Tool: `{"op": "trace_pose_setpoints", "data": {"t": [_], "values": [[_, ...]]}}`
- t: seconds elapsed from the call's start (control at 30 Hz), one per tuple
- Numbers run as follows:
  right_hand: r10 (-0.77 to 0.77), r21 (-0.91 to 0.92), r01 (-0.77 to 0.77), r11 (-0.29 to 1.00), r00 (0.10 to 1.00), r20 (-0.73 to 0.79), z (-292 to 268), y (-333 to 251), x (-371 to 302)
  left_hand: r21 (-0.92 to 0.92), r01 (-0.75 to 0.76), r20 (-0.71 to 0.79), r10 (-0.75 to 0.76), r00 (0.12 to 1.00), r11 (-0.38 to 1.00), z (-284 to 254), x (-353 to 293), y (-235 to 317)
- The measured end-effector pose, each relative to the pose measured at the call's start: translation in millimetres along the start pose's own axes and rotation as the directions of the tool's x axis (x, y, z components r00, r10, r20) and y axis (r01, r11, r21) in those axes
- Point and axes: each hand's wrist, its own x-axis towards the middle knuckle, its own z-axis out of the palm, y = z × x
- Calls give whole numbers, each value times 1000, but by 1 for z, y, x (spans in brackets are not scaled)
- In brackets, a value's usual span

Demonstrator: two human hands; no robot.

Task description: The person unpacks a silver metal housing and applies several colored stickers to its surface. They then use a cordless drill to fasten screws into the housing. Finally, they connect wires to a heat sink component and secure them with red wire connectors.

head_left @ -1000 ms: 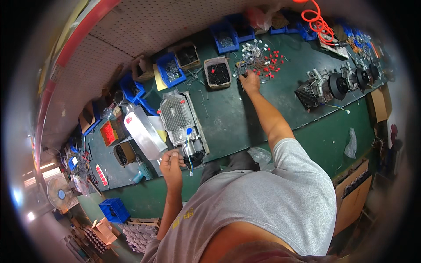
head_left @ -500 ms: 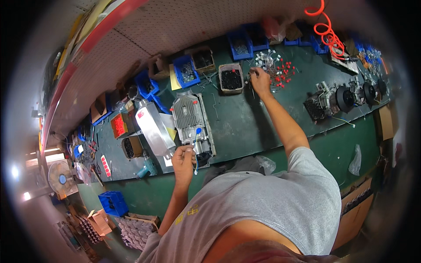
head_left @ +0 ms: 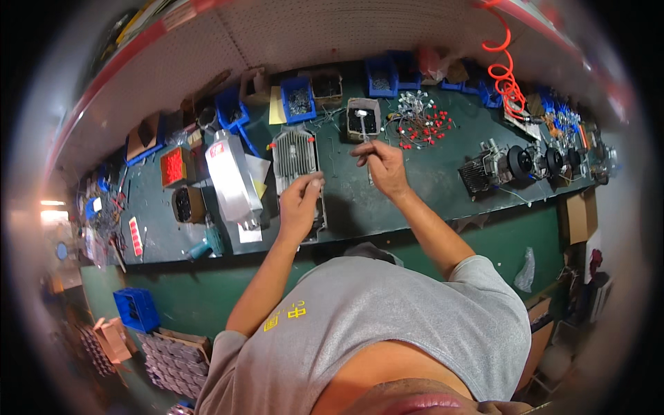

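A grey finned metal housing [head_left: 295,155] lies on the green bench in front of me. Over its near part is my left hand [head_left: 299,209], thumb and fingers drawn together; whatever they hold, if anything, is hidden. To the right, my right hand [head_left: 384,170] is closed on a thin wire lead with a white plug [head_left: 362,114]. The plug shows against a small box of black parts [head_left: 355,130]. Beyond that hand lies a pile of leads [head_left: 423,124] with red and white ends.
A silver metal case [head_left: 235,176] lies left of the housing, with a teal power drill [head_left: 209,242] at the bench's front edge. Blue bins [head_left: 299,97] line the back. Motor-like assemblies [head_left: 519,164] stand at right, below a hanging orange coiled hose [head_left: 508,83].
My right hand has come back from the pile of leads toward me and left, bringing one lead. My left hand has moved farther up over the housing. The view has shifted.
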Motion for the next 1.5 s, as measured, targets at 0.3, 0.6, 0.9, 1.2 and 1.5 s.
{"op": "trace_pose_setpoints", "data": {"t": [0.3, 0.6, 0.9, 1.2, 1.5], "values": [[100, 138, -142, 980, 956, 275, 95, -45, -76, -401, 272, 46, -278, 960, 875, -19, -21, 25], [304, 303, -334, 892, 942, 143, 124, -79, -71, -15, -190, -150, 186, 971, 982, -71, -60, 44], [307, 452, -427, 783, 897, 317, 138, -77, -43, -534, 14, 97, 45, 994, 846, -81, -67, 34], [473, 374, -595, 711, 799, 372, 106, -70, -36, -560, 222, 193, -135, 972, 798, -54, -54, 24], [537, 320, -661, 678, 743, 399, 79, -18, 13, 220, -45, -87, 65, 994, 975, -31, -14, -8]]}}
